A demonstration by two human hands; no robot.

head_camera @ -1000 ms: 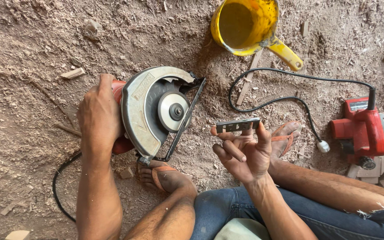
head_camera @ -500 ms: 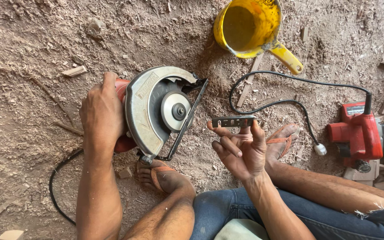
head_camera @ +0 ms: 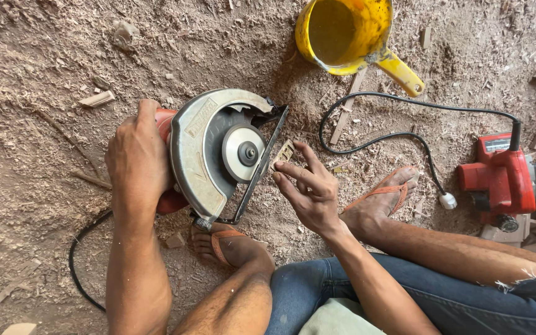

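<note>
Left hand (head_camera: 133,155) grips the circular saw (head_camera: 215,155); right hand (head_camera: 310,189) pinches a small metal piece (head_camera: 283,152).

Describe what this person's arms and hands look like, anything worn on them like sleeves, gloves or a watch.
Both arms are bare from the bottom edge of the picture to the fingertips: no sleeves show. The left hand and the right hand have no gloves, and no rings, watch or wristband are visible. The forearms look lean, with some hair. Nails are short. No markings or bandages can be seen on either arm.

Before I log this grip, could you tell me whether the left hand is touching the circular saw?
Touching. The head view shows the left hand wrapped over the red body of the circular saw, fingers pressed against it with no gap.
</note>
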